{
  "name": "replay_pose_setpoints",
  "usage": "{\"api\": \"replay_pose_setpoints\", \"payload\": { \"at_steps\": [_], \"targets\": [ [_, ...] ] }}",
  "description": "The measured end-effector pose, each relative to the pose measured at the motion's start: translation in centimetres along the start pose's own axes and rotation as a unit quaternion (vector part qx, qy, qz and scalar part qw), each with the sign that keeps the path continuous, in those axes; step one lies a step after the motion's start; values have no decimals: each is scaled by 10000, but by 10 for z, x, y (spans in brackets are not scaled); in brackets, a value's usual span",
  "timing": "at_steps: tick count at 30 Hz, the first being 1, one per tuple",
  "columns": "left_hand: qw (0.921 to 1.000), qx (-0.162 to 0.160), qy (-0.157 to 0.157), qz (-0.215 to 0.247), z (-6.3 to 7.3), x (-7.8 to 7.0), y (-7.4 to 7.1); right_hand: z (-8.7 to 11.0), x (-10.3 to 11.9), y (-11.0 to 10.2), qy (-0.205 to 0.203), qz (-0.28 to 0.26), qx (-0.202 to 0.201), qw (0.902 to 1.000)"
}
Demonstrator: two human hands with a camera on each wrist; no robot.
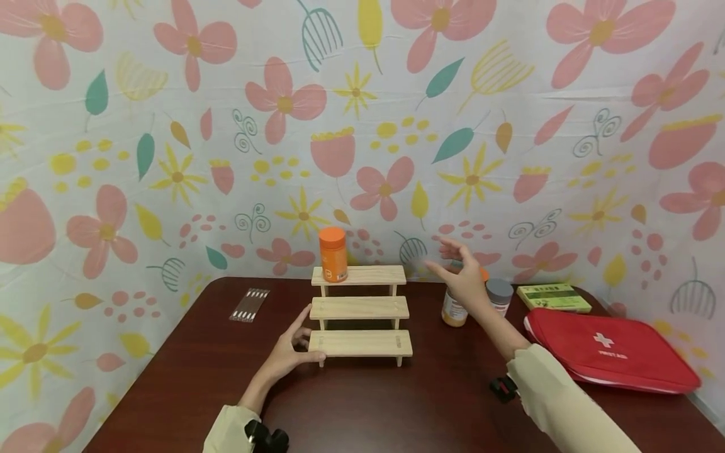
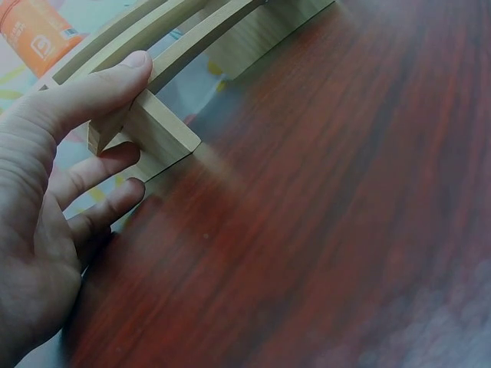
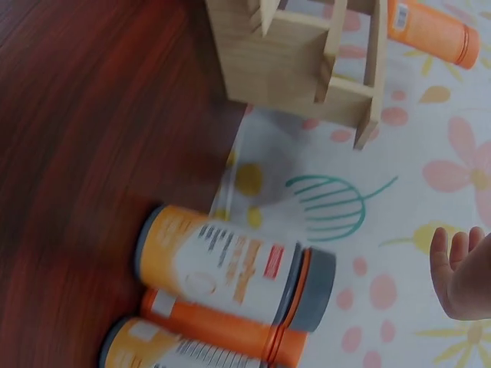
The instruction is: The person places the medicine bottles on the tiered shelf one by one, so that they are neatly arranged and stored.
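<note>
A three-tier wooden stand [image 1: 359,308] stands on the table, with an orange bottle [image 1: 333,255] upright at the left of its top tier. My left hand [image 1: 289,349] holds the stand's left side; in the left wrist view, the thumb [image 2: 126,73] lies on the end of a plank and two fingertips show below it. My right hand [image 1: 467,277] is raised over a group of bottles with its fingers loosely bent and nothing in them. Under it are a white-and-yellow bottle [image 3: 226,264], an orange bottle [image 3: 219,326] and a second grey-lidded bottle [image 1: 500,294], partly hidden by the arm.
A red first aid pouch [image 1: 612,352] lies on the right side of the table [image 1: 442,402], with a green-and-yellow box [image 1: 554,297] behind it. At the left is a clear pack of cotton swabs [image 1: 250,305]. A flowered cloth [image 1: 362,126] hangs behind the table.
</note>
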State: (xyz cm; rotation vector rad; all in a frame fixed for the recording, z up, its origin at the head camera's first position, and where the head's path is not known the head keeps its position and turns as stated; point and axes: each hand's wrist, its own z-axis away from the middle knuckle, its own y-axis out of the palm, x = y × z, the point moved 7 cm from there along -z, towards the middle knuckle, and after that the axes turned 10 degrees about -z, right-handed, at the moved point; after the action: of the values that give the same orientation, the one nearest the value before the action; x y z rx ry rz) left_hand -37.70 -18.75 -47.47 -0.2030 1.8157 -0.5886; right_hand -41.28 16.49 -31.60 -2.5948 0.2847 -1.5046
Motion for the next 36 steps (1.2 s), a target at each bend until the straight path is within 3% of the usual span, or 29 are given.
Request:
{"api": "replay_pose_setpoints", "payload": {
  "at_steps": [9,18,22,28,32,36],
  "targets": [
    [10000,-25,1,-29,-2,-2,4,11,-12,-31,-89,284,-130,9995],
    [10000,-61,19,-11,-2,-1,3,16,-30,-65,-47,787,-559,9953],
    [9999,-115,55,-2,-2,1,3,18,-37,-75,138,801,-832,9932],
    [9999,-152,25,-14,-1,1,1,23,-53,-89,729,684,-1342,9859],
    [9998,-164,-79,17,0,2,1,27,-63,-95,1033,541,-1513,9816],
    [9999,-151,11,3,0,2,1,32,-71,-98,1178,495,-1622,9784]
  ]
}}
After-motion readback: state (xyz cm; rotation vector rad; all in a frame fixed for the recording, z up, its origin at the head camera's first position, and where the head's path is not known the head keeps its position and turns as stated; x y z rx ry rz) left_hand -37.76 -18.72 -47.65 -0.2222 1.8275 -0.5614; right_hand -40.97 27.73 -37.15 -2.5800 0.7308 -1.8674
